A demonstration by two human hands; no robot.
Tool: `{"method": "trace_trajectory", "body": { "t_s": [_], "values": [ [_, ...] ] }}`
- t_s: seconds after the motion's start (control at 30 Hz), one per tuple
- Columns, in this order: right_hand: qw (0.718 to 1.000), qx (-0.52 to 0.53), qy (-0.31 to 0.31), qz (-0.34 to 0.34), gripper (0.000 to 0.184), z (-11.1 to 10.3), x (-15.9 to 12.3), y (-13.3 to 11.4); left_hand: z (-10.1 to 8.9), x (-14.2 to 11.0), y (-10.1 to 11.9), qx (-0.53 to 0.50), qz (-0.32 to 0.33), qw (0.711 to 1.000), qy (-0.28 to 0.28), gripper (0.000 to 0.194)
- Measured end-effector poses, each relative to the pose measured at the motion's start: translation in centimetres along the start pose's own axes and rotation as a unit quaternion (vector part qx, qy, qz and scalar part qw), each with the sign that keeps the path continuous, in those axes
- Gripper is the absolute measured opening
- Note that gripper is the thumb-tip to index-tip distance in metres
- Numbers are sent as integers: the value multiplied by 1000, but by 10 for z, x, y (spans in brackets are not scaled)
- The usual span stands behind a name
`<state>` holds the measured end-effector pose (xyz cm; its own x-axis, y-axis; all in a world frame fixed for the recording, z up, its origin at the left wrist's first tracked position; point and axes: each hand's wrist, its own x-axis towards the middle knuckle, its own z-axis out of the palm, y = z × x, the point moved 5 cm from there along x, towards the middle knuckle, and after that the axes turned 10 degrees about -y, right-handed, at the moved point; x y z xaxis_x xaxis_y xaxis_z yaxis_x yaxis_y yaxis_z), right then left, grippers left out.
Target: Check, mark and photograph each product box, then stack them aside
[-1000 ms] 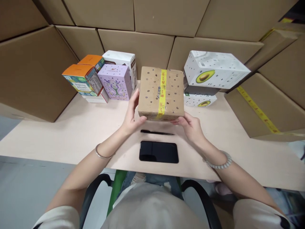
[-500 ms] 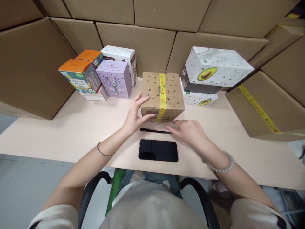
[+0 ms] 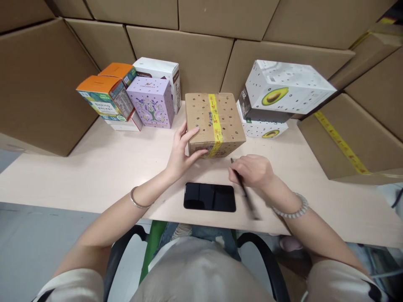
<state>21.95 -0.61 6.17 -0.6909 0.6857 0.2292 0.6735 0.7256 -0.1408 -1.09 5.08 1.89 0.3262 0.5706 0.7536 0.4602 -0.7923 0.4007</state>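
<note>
My left hand (image 3: 184, 153) grips the near left corner of a small brown cardboard box (image 3: 201, 119), with fingers at its left side and top and the thumb across its front. Yellow printed tape (image 3: 216, 126) runs over the top of this box and down its front. To the right, my right hand (image 3: 252, 170) is closed around a slim black pen (image 3: 242, 184). The pen's thin tip points up toward the box, and its blurred back end slants down toward the table's front edge. A black phone (image 3: 209, 197) lies face up between my forearms.
Back left stand orange-topped boxes (image 3: 102, 98), a purple box (image 3: 151, 102) and a white box (image 3: 174, 75). White avocado boxes (image 3: 289, 88) are stacked back right. Large cartons (image 3: 182, 54) wall the table's (image 3: 94, 176) back and sides; a taped carton (image 3: 355, 142) sits at right.
My right hand has picked the pen up from the table and swung it round to point away from me. The cardboard box has turned slightly under my left hand.
</note>
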Motion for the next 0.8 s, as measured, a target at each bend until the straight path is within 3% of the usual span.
{"method": "trace_trajectory", "body": {
  "t_s": [0.1, 0.17, 0.3, 0.47, 0.63, 0.73, 0.8],
  "values": [
    [989, 122, 82, 28, 36, -21, 4, 0, -1, 2, 4, 19, 1, 1000, 6, 73],
    [963, 223, 142, 50, 35, -34, 17, 1, -2, 3, 7, 29, 7, 1000, 6, 73],
    [931, 302, 184, 93, 40, -50, 60, 5, -3, 5, 9, 30, 15, 999, -4, 75],
    [893, 403, 164, 112, 43, -46, 89, 18, -3, 5, 6, 21, 10, 1000, -10, 77],
    [900, 392, 150, 119, 41, -41, 87, 20, -2, 7, 6, 10, 7, 1000, -27, 77],
    [897, 395, 163, 113, 40, -44, 85, 19, -2, 6, 7, 18, 16, 1000, -16, 76],
    [898, 405, 140, 97, 41, -44, 84, 16, -3, 6, 7, 22, 20, 1000, -9, 76]
  ]
}}
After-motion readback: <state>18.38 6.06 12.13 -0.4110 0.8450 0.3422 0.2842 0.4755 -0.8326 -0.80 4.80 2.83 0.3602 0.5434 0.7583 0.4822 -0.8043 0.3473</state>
